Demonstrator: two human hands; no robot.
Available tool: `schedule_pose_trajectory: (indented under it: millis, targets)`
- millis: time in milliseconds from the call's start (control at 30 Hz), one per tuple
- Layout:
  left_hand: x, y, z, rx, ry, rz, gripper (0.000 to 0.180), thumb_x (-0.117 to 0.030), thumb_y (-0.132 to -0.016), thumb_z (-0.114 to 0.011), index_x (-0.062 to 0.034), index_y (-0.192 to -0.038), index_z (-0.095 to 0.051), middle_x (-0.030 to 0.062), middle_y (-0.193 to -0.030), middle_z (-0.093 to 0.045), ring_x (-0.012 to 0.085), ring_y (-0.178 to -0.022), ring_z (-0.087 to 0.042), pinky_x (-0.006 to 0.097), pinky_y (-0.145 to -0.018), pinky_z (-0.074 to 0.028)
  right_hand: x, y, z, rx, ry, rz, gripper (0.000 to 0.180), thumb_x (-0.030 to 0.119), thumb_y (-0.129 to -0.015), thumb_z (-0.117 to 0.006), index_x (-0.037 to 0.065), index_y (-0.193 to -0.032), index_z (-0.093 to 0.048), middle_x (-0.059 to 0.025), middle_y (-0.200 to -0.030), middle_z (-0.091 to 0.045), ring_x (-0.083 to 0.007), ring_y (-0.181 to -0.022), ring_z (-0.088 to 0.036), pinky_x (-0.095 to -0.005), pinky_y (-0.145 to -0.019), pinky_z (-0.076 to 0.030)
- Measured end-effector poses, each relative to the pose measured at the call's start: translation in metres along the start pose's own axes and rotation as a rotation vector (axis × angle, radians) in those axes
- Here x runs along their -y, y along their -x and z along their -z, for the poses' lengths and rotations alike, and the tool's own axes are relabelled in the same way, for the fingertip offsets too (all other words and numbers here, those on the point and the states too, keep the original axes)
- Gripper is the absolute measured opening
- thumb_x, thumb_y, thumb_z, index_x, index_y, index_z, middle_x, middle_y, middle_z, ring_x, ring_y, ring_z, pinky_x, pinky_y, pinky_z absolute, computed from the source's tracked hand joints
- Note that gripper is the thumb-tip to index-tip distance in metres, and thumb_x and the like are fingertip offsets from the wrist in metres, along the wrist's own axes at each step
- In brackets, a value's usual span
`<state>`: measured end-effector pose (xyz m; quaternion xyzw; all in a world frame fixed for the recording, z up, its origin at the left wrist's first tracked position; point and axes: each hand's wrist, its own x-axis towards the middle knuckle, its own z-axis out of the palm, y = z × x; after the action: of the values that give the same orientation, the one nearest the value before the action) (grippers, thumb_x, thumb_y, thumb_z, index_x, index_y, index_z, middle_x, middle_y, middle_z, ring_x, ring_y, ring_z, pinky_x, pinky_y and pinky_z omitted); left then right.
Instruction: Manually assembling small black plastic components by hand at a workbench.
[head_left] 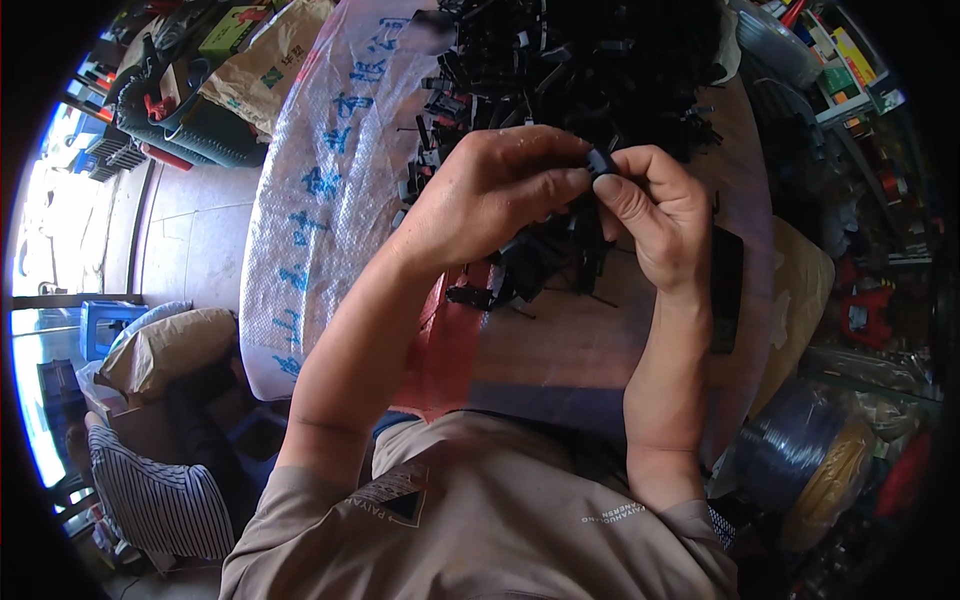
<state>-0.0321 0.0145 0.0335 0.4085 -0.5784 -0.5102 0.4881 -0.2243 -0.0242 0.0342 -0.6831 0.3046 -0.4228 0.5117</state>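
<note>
A small dark plastic piece [600, 161] is pinched between both hands above the table; its exact kind I cannot make out. My left hand [500, 185] holds it from the left, thumb and fingers closed at its edge. From the right, my right hand [660, 205] grips the same piece, the thumb pressed against its lower part. Behind and below the hands spreads a large heap of black plastic parts [570, 80], several with thin prongs. A few loose black parts [470, 297] lie nearer to me, just below my left wrist.
A white woven sheet [320, 210] with blue lettering covers the table's left side. On the left are a paper sack [270, 65] and a person in a striped shirt [160, 490]. A wrapped coil [790, 460] stands at the lower right, near crowded shelves [850, 80].
</note>
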Motion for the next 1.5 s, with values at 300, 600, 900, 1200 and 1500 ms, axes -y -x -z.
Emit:
schedule_pose_trajectory:
  millis: [300, 600, 900, 1200, 1500]
  targets:
    - [-0.011, 0.003, -0.001, 0.008, -0.395, -0.01, 0.03, -0.008, -0.087, -0.063, 0.0047, -0.114, -0.06, 0.0073, -0.094, -0.067, 0.0103, -0.087, -0.063, 0.026, -0.079, -0.052, 0.001, 0.006, -0.009, 0.071, -0.037, -0.057, 0.007, 0.005, -0.092, -0.06, -0.001, -0.095, -0.062, -0.0018, -0.074, -0.063, -0.006, -0.062, -0.06, -0.0192, -0.055, -0.049]
    - [0.008, -0.004, 0.039, -0.221, 0.336, -0.073, 0.029, -0.01, -0.085, -0.051, 0.0015, -0.111, -0.055, 0.0128, -0.099, -0.064, 0.0184, -0.078, -0.063, 0.029, -0.067, -0.052, 0.013, 0.021, -0.036, 0.204, 0.624, 0.087, 0.02, 0.011, -0.075, -0.073, 0.002, -0.087, -0.06, -0.0155, -0.073, -0.064, -0.0285, -0.065, -0.067, -0.0375, -0.056, -0.051]
    - [0.014, -0.006, 0.047, -0.121, 0.71, 0.029, 0.016, -0.021, -0.096, -0.053, -0.0057, -0.093, -0.054, 0.0047, -0.082, -0.052, 0.0128, -0.063, -0.045, 0.025, -0.053, -0.035, 0.014, 0.011, -0.007, 0.058, 0.096, -0.088, 0.017, 0.006, -0.084, -0.064, 0.0, -0.1, -0.064, -0.0009, -0.081, -0.061, -0.0057, -0.063, -0.055, -0.0206, -0.057, -0.044]
    - [-0.014, 0.006, 0.012, -0.089, -0.051, 0.068, 0.042, -0.024, -0.084, -0.074, -0.0005, -0.117, -0.062, 0.005, -0.098, -0.068, 0.01, -0.089, -0.062, 0.022, -0.075, -0.049, -0.005, 0.0, -0.005, -0.206, -0.283, 0.041, 0.017, 0.005, -0.09, -0.063, 0.001, -0.106, -0.067, -0.0061, -0.098, -0.066, -0.0114, -0.077, -0.063, -0.0234, -0.065, -0.05]
    - [-0.012, 0.005, 0.007, -0.185, -0.189, -0.051, 0.047, -0.022, -0.078, -0.079, 0.0009, -0.115, -0.061, 0.002, -0.09, -0.065, 0.0075, -0.083, -0.058, 0.024, -0.074, -0.047, -0.009, -0.002, -0.004, -0.237, -0.395, 0.167, 0.018, 0.001, -0.089, -0.063, 0.002, -0.106, -0.067, -0.0078, -0.109, -0.065, -0.0055, -0.07, -0.051, -0.018, -0.06, -0.039]
